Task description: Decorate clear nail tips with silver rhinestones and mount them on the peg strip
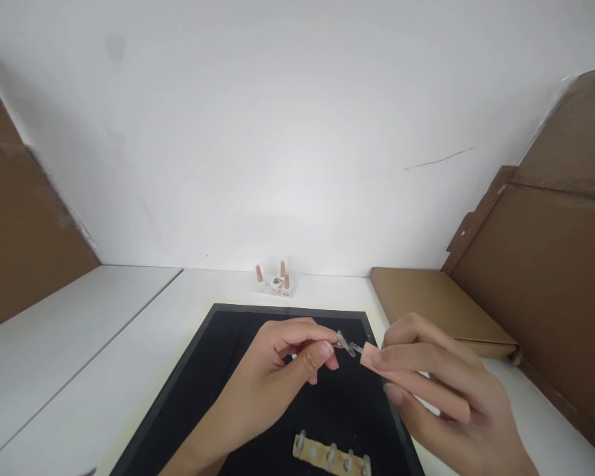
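My left hand (297, 350) is closed, pinching a small translucent grey piece that looks like a false nail (346, 343) between thumb and fingertips. My right hand (441, 390) grips a long pink nail polish cap (416, 383) like a pen. The thin brush (356, 347) at its end points left and meets the false nail, or nearly so; contact is hard to make out. Below the hands, a tan strip (315, 452) lies on the black mat (258, 433) with several similar translucent pieces standing upright along it.
A clear holder (272, 289) with several pink-capped bottles (282, 268) stands at the back by the white wall. A flat cardboard box (426, 297) lies at the right, under a tall cardboard panel (560, 284). Another cardboard panel (24, 218) borders the left.
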`<state>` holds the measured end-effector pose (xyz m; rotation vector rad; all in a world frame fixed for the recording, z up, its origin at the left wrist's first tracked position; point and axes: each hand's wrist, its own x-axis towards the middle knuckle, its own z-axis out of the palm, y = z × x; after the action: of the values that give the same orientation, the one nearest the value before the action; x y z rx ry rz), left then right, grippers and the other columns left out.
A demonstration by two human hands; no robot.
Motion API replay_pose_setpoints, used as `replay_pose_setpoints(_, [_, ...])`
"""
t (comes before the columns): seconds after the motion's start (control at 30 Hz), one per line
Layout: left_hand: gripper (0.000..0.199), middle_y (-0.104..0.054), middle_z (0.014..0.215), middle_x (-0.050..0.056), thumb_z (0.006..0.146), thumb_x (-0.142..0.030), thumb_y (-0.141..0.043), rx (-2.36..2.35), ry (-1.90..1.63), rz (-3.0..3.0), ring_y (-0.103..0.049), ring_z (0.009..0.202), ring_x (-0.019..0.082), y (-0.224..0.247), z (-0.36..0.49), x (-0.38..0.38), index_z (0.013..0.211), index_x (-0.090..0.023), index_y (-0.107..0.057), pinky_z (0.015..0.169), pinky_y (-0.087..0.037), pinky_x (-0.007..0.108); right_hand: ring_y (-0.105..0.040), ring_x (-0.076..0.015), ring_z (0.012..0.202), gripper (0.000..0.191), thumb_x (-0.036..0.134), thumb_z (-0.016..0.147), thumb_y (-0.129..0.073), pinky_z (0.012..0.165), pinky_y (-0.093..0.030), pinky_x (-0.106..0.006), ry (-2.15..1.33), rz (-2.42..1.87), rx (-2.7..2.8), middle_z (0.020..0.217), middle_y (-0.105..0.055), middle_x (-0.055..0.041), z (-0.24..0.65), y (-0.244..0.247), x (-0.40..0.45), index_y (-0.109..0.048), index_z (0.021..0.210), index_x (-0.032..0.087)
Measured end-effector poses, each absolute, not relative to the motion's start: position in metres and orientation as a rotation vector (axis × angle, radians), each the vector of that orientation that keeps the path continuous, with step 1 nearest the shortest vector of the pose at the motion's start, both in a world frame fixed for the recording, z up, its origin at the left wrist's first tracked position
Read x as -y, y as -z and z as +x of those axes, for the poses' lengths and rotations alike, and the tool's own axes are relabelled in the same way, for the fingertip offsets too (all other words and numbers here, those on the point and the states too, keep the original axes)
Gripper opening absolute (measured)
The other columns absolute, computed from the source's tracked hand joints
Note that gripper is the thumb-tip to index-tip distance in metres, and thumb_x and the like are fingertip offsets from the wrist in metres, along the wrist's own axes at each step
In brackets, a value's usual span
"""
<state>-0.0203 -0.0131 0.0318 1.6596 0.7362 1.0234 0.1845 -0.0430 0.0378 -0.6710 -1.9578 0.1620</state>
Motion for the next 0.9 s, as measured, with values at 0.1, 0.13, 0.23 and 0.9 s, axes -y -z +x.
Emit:
replay_pose_setpoints(0.1, [0.022, -0.068, 0.073, 0.003, 0.093, -0.029, -0.059, -0.74, -1.019, 1.67, -0.051, 0.056, 0.01, -0.0315, -0.0199, 0.0129, 0.091, -0.018, -0.077, 0.053, -0.042, 0.022, -0.052, -0.01, 0.063, 0.034, -0.002, 0.077, -0.049, 0.05, -0.045, -0.021, -0.165, -0.674, 1.967, 0.076, -0.052, 0.0007, 0.1848, -0.0377, 0.0432, -0.064, 0.099, 0.02])
replay_pose_setpoints(0.13, [0.022, -0.068, 0.073, 0.003, 0.093, -0.029, -0.059, -0.739, -1.019, 1.671, -0.051, 0.056, 0.01, -0.0315, -0.0197, 0.0128, 0.091, -0.017, -0.077, 0.053, -0.042, 0.022, -0.053, -0.0099, 0.063, 0.034, -0.002, 0.077, -0.049, 0.051, -0.045, -0.021, -0.169, -0.677, 1.964, 0.076, -0.052, 0.0007, 0.1849, -0.0375, 0.0434, -0.064, 0.099, 0.02])
replay_pose_setpoints(0.23, [0.021, -0.068, 0.073, 0.003, 0.093, -0.028, -0.059, -0.734, -1.028, 1.67, -0.052, 0.056, 0.01, -0.0309, -0.0194, 0.0124, 0.091, -0.018, -0.077, 0.053, -0.041, 0.021, -0.052, -0.0091, 0.063, 0.036, -0.003, 0.077, -0.047, 0.05, -0.045, -0.02, -0.189, -0.685, 1.962, 0.078, -0.05, 0.001, 0.1854, -0.0362, 0.0443, -0.063, 0.099, 0.021])
replay_pose_setpoints(0.9, [0.017, -0.066, 0.075, 0.0, 0.091, -0.022, -0.06, -0.722, -1.065, 1.624, -0.053, 0.057, 0.008, -0.0289, -0.0198, 0.0086, 0.087, -0.021, -0.077, 0.054, -0.043, 0.018, -0.046, -0.0082, 0.061, 0.035, -0.005, 0.082, -0.051, 0.048, -0.039, -0.022, -0.182, -0.684, 1.933, 0.079, -0.043, 0.0025, 0.1855, -0.0319, 0.0445, -0.063, 0.095, 0.025])
